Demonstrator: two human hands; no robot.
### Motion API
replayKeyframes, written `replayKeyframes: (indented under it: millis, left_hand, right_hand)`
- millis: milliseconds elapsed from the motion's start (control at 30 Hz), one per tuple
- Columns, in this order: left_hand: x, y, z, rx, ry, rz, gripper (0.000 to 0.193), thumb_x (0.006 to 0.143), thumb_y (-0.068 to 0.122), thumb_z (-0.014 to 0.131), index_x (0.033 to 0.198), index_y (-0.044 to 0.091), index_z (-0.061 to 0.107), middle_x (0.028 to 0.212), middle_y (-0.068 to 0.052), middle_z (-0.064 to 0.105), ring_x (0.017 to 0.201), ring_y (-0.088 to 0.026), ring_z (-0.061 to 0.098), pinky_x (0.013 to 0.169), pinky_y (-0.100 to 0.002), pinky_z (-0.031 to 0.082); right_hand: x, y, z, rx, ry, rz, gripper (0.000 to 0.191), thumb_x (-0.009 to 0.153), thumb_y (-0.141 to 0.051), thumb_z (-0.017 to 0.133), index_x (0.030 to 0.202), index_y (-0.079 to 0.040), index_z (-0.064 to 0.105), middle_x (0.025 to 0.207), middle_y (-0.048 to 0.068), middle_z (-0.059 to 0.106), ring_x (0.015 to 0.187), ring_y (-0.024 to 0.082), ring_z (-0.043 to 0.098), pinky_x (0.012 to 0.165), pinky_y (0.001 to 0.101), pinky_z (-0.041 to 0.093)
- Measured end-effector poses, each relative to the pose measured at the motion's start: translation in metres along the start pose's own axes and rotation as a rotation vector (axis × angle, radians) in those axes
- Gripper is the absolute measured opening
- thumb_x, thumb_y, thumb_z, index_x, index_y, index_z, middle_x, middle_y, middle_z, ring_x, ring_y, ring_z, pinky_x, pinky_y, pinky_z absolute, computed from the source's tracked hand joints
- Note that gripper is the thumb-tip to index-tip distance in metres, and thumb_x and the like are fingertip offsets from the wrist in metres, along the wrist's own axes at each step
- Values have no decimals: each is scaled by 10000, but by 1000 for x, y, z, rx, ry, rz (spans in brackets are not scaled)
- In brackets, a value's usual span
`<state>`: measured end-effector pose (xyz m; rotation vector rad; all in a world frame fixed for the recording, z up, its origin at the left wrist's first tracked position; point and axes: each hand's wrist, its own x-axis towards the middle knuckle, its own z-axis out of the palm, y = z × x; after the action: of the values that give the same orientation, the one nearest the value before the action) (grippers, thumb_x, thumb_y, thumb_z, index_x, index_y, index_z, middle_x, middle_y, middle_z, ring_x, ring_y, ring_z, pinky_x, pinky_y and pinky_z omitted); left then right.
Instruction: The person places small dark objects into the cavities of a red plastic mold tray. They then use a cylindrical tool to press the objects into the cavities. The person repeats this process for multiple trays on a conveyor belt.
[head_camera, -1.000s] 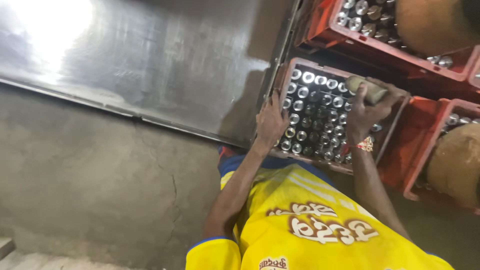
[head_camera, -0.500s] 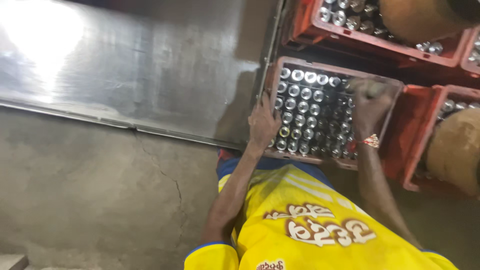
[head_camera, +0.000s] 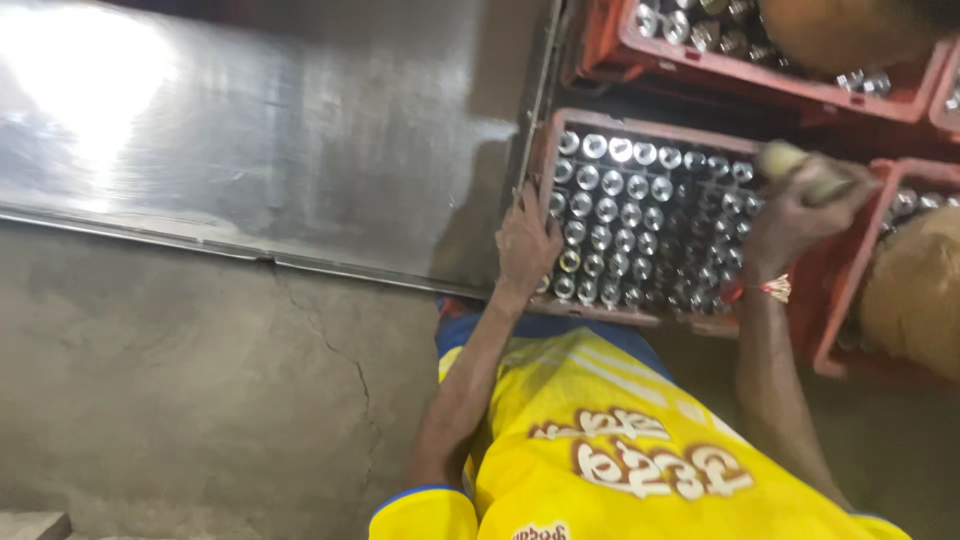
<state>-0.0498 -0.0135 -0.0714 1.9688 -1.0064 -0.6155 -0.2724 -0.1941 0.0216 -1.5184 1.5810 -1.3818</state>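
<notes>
Both arms stretched forward over a red crate (head_camera: 560, 125) packed with capped bottles (head_camera: 620, 215), too many and too dim to count. Left hand (head_camera: 525, 245) lies on the crate's left edge, fingers curled loosely over the rim and nearest caps. Right hand (head_camera: 790, 215) sits at the crate's right rim, fingers closed around a pale rounded object (head_camera: 790, 165). Four red crates in view. Metal sheet (head_camera: 250, 130) left, on concrete floor (head_camera: 180, 380).
</notes>
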Motion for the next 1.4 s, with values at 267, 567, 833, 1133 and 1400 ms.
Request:
replayKeyframes:
  millis: [267,567,833,1133,1400]
  left_hand:
    - [0,-1,1,-5,-52,-64,643,869,191,658,1445,13,434,1222,-275,637,1093,-467,640,885,-592,519]
    - [3,1,-1,39,-52,-67,647,853,197,674,1411,-14,423,1203,-287,633,1071,-480,639,854,-609,515]
    - [1,-5,6,53,-60,-81,664,866,215,667,1438,-3,412,1180,-291,638,1034,-476,656,849,-600,528]
    - [-1,-3,5,-2,-79,-84,603,860,189,669,1385,-1,441,1156,-255,649,1039,-462,657,853,-607,521]
    - [3,3,-2,3,-103,-104,612,859,193,680,1385,-9,441,1205,-264,635,1097,-458,637,871,-612,520]
  right_hand:
    - [-1,41,-13,-294,-75,-246,209,1028,4,692,1174,3,543,1044,91,685,925,183,754,785,349,660]
    - [34,79,-36,-309,-197,-402,282,1014,32,711,1223,19,522,1130,154,627,1018,282,717,851,378,636]
    - [16,94,-39,-145,-95,-206,321,1026,-78,751,1234,-25,512,1038,100,703,926,220,744,765,292,609]
    - [30,89,-82,-78,-258,-170,290,1116,5,599,1359,20,442,1321,183,571,1095,233,668,937,338,674]
    - [1,70,-79,-403,-243,-380,580,988,100,625,1483,105,323,1380,279,548,1154,328,662,996,423,602]
